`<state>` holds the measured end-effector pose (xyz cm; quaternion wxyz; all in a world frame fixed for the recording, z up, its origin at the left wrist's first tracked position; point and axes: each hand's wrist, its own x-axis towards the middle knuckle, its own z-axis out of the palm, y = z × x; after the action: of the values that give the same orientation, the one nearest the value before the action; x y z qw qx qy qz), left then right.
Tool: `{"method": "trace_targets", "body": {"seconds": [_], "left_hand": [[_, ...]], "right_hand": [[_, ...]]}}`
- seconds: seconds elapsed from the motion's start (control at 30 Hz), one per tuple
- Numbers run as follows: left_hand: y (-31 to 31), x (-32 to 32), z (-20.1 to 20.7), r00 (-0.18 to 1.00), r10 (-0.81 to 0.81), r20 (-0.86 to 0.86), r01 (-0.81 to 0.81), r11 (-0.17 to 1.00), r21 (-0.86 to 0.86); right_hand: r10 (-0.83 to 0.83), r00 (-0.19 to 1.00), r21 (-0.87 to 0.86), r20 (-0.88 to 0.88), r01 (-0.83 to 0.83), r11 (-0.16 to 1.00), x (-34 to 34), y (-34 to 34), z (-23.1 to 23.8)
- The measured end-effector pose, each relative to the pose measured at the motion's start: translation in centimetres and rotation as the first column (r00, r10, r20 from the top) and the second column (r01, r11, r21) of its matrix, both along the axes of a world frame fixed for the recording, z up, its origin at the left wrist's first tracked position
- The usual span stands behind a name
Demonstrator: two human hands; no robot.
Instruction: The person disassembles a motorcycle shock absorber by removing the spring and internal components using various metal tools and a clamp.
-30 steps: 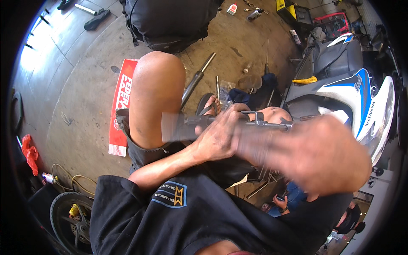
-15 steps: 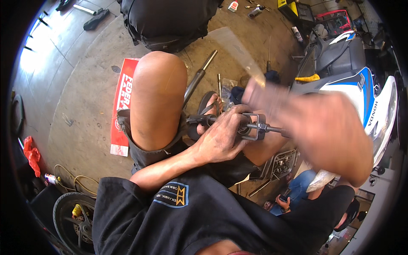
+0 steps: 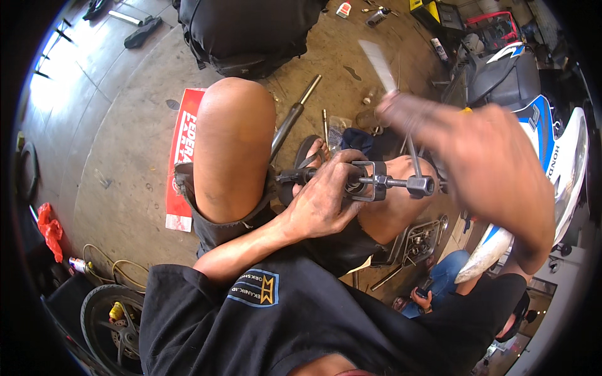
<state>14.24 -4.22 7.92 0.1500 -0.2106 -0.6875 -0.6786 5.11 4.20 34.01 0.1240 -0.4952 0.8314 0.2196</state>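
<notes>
My left hand (image 3: 326,195) is wrapped round a dark metal part lying across between my knees. A frame-shaped metal puller (image 3: 379,182) sits at that hand's fingers, its threaded screw pointing right. At the screw's outer end is a dark socket-like head (image 3: 421,185), with a thin rod (image 3: 412,152) rising from it toward my right hand. My right hand (image 3: 483,153), smeared by motion, is raised to the right of the puller with its fingers closed. A flat, pale metal bar (image 3: 379,64), also blurred, sticks out of it up and left. Whether rod and bar are one tool I cannot tell.
A fork tube (image 3: 295,116) and a red box (image 3: 185,160) lie on the floor, with a black bag (image 3: 248,34) beyond. Right are motorcycle panels (image 3: 539,135) and a tray of metal parts (image 3: 417,244). Another person's hand (image 3: 421,299) holds a phone. A wheel (image 3: 113,326) stands lower left.
My right hand has shifted slightly right, uncovering the socket-like head and the thin rod. The pale bar has swung right and stands steeper. My left hand keeps its hold.
</notes>
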Motion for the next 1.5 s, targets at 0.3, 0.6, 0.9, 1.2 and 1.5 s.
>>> {"method": "trace_targets", "body": {"seconds": [0.3,0.6,0.9,1.2,1.5], "left_hand": [[0.3,0.0,-0.2,1.0,0.004,-0.024,-0.003,0.999,0.054],[0.0,0.1,0.4,0.999,0.034,-0.028,-0.034,0.999,-0.005],[0.7,0.3,0.5,0.999,-0.017,-0.045,0.016,1.0,-0.017],[0.1,0.1,0.3,0.999,-0.012,-0.049,0.011,1.0,-0.016],[0.4,1.1,-0.5,0.996,0.049,-0.07,-0.064,0.971,-0.229]], "right_hand": [[0.001,0.841,0.307,0.541,-0.199,0.931,4.5,0.7,2.1],[-0.054,0.995,0.209,-0.088,0.071,0.975,0.8,4.0,0.7],[0.123,0.927,0.052,0.354,-0.151,0.987,4.6,-0.1,1.5],[-0.114,0.988,0.561,0.107,0.034,0.827,3.4,2.1,1.8],[0.108,0.986,-0.014,0.127,-0.107,0.994,3.9,0.4,-0.4]]}}
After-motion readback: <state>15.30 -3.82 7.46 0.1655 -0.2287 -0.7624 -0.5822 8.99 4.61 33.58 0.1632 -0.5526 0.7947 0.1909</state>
